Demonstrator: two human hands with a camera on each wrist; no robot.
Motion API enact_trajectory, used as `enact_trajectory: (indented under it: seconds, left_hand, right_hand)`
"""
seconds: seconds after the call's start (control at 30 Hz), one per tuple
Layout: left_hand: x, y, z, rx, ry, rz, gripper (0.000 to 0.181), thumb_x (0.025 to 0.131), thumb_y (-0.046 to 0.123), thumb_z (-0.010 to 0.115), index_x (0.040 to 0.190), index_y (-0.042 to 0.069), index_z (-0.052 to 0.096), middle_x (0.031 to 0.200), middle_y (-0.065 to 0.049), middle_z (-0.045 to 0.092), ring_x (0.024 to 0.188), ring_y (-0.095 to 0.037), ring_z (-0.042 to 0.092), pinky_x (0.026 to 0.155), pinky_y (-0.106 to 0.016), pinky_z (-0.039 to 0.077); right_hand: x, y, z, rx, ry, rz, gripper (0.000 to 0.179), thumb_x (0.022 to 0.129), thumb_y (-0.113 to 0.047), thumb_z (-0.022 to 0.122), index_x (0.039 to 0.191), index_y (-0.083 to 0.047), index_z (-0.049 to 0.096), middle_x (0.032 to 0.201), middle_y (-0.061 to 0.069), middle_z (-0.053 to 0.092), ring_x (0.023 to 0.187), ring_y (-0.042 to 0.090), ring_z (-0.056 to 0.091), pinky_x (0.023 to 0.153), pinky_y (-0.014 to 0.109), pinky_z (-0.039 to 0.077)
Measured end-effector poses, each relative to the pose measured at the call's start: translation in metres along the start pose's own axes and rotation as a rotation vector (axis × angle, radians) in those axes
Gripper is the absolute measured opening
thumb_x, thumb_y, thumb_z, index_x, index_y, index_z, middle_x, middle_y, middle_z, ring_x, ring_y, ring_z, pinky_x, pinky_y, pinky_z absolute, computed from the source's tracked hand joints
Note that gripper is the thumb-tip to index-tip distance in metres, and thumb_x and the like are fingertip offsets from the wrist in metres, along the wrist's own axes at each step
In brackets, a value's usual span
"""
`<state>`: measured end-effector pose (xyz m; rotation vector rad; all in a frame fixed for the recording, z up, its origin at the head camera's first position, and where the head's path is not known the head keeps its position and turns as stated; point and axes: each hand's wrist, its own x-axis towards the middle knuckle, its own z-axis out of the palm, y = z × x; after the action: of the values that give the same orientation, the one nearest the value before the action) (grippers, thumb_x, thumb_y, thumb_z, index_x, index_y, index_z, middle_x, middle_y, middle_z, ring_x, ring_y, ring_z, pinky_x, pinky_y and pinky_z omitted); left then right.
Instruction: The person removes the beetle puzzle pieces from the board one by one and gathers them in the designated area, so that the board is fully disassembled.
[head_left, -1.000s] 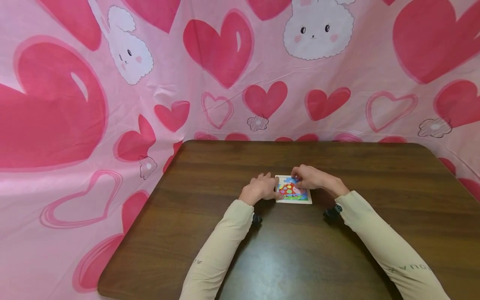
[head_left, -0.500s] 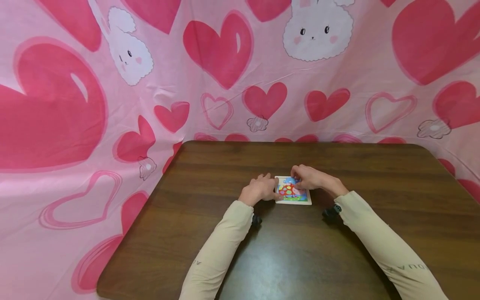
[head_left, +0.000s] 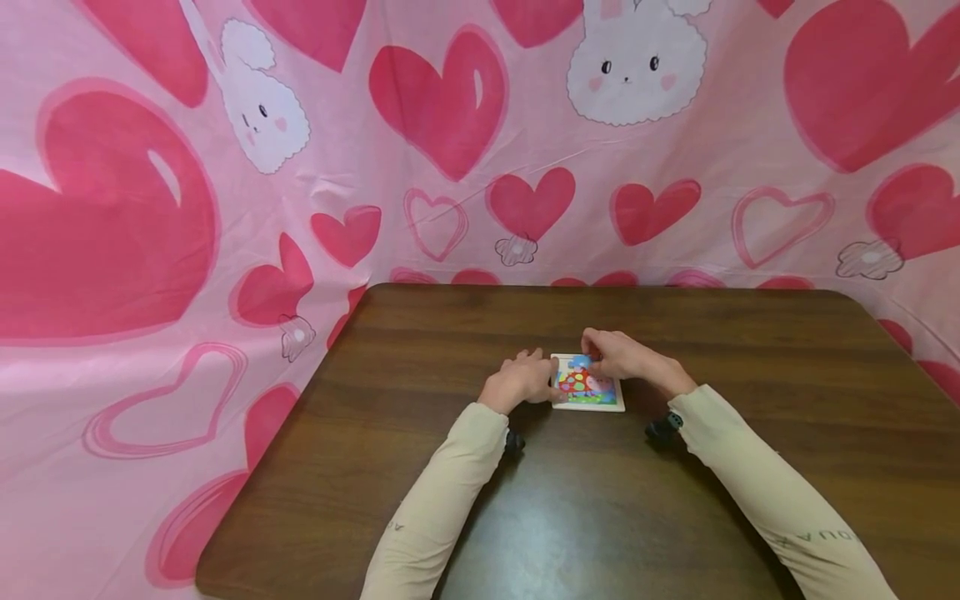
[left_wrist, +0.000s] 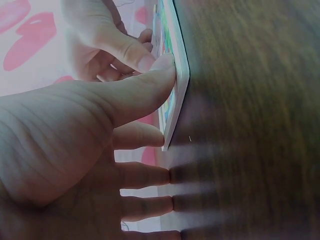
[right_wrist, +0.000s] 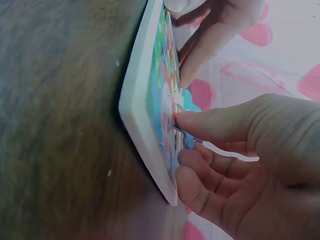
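Observation:
A small jigsaw puzzle board (head_left: 588, 407) with a white frame and a red spotted ladybug picture lies flat on the table. My left hand (head_left: 520, 380) is at its left side, fingers extended. In the left wrist view, the thumb (left_wrist: 142, 90) presses on the frame's edge, the index fingertip meets the corner, and the other fingertips rest on the table. Over the board's upper right, my right hand (head_left: 626, 354) pinches a blue puzzle piece (right_wrist: 190, 101) between thumb and fingers. The right wrist view shows this piece tilted up from the picture surface.
The brown wooden table (head_left: 570, 517) extends around the board on every side. Behind it and to its left hangs a pink cloth (head_left: 465, 225) with hearts and rabbits. Dark wrist cameras (head_left: 663, 428) sit beneath both cream sleeves (head_left: 780, 492).
The right hand shifts very slightly over the upper part of the board, with more of the blue picture area showing. The left hand and the board stay in place.

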<state>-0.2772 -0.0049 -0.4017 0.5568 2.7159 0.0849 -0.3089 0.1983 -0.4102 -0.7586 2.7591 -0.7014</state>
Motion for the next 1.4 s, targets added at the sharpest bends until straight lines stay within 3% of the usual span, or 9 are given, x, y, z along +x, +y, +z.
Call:
enact_trajectory:
  seconds: [0.13,0.3,0.57,1.03,1.4]
  left_hand:
    - [0.0,-0.001,0.0,0.007,0.0,-0.002,0.07,0.09,0.053,0.063,0.15,0.026,0.041,0.161,-0.006,0.03,0.148,-0.029,0.027,0.117,-0.05,0.029]
    - [0.0,0.0,0.001,0.014,0.003,-0.007,0.071,0.09,0.054,0.062,0.151,0.026,0.039,0.161,-0.006,0.03,0.148,-0.029,0.027,0.117,-0.049,0.029]
    - [0.0,0.0,0.001,0.023,0.005,-0.012,0.072,0.091,0.055,0.061,0.152,0.026,0.036,0.162,-0.006,0.028,0.148,-0.029,0.026,0.116,-0.05,0.03]
    - [0.001,0.0,0.001,0.031,0.008,-0.01,0.068,0.091,0.054,0.062,0.149,0.026,0.042,0.161,-0.006,0.031,0.147,-0.029,0.029,0.115,-0.05,0.031]
    - [0.001,0.001,0.002,0.047,0.018,-0.012,0.07,0.09,0.055,0.063,0.15,0.026,0.041,0.159,-0.006,0.033,0.145,-0.029,0.031,0.114,-0.048,0.033]
  right_hand:
    - [0.001,-0.001,0.001,-0.008,0.01,-0.02,0.02,0.089,-0.008,0.071,0.1,-0.004,0.055,0.08,0.004,0.055,0.071,0.016,0.049,0.064,0.028,0.042]
    - [0.001,-0.003,0.001,-0.025,-0.069,-0.014,0.01,0.093,-0.012,0.065,0.1,-0.005,0.065,0.081,0.003,0.061,0.07,0.015,0.052,0.065,0.027,0.044]
    - [0.002,-0.002,-0.002,-0.009,-0.134,-0.021,0.014,0.096,-0.011,0.059,0.104,-0.004,0.069,0.086,0.003,0.063,0.075,0.016,0.054,0.07,0.029,0.048]
    - [-0.008,0.001,-0.016,-0.025,-0.073,-0.032,0.015,0.098,-0.008,0.055,0.103,-0.002,0.067,0.086,0.006,0.063,0.073,0.015,0.053,0.065,0.028,0.043]
    - [-0.032,0.017,-0.027,0.087,0.021,0.048,0.015,0.094,-0.008,0.063,0.107,-0.006,0.057,0.088,0.009,0.064,0.064,0.016,0.056,0.055,0.03,0.05]
